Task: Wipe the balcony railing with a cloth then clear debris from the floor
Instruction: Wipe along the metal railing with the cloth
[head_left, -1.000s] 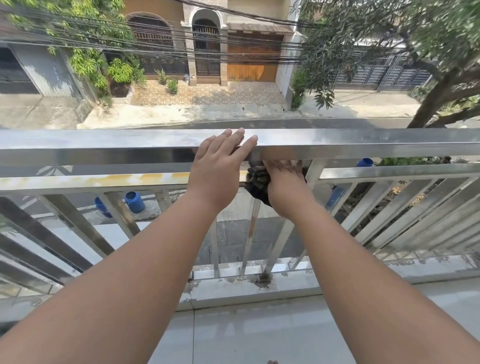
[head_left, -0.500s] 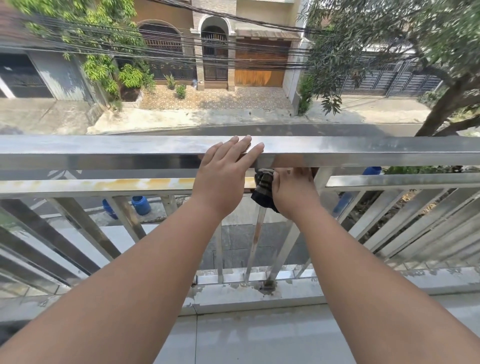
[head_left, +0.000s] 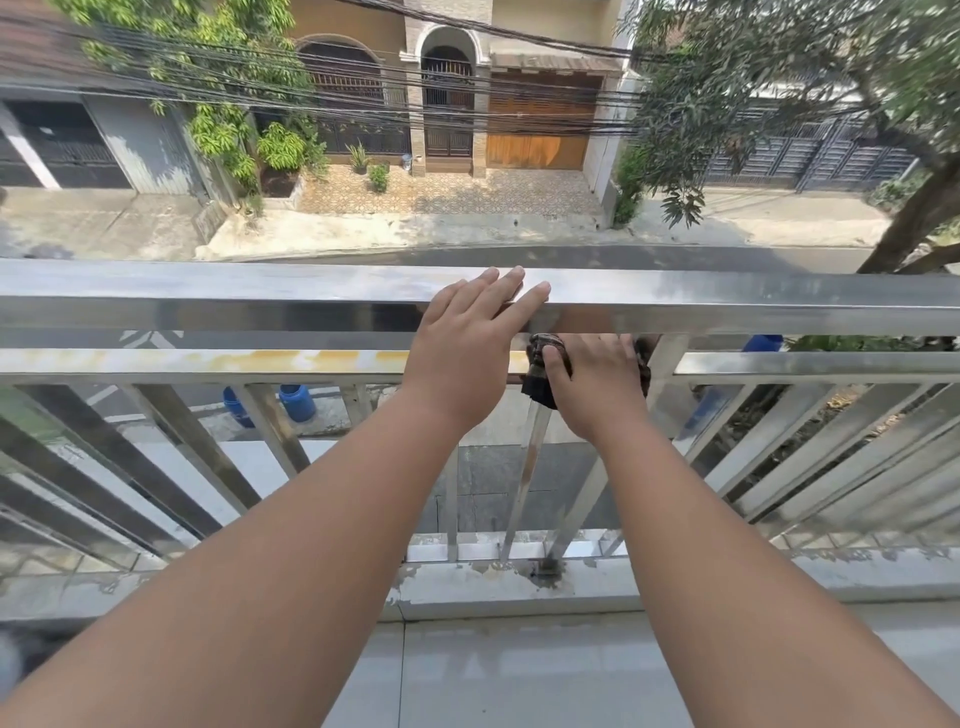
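Note:
The steel balcony railing's top bar (head_left: 208, 304) runs across the whole view, with a second, rust-stained rail (head_left: 208, 361) below it. My left hand (head_left: 467, 353) lies flat on the top bar, fingers together and stretched over its edge, holding nothing. My right hand (head_left: 597, 384) is just under the top bar, pressed against the second rail and closed on a dark cloth (head_left: 540, 382). Only bits of the cloth show, at the thumb and past the far side of the hand.
Slanted and upright steel bars (head_left: 270, 431) fill the railing below. A stained concrete kerb (head_left: 493, 584) carries the railing's foot, and pale floor tiles (head_left: 519, 675) lie in front of it. Street, houses, a tree and blue barrels (head_left: 296, 402) lie beyond.
My right hand with the cloth has shifted slightly right along the second rail. The left hand has stayed on the top bar. The view has tilted a little.

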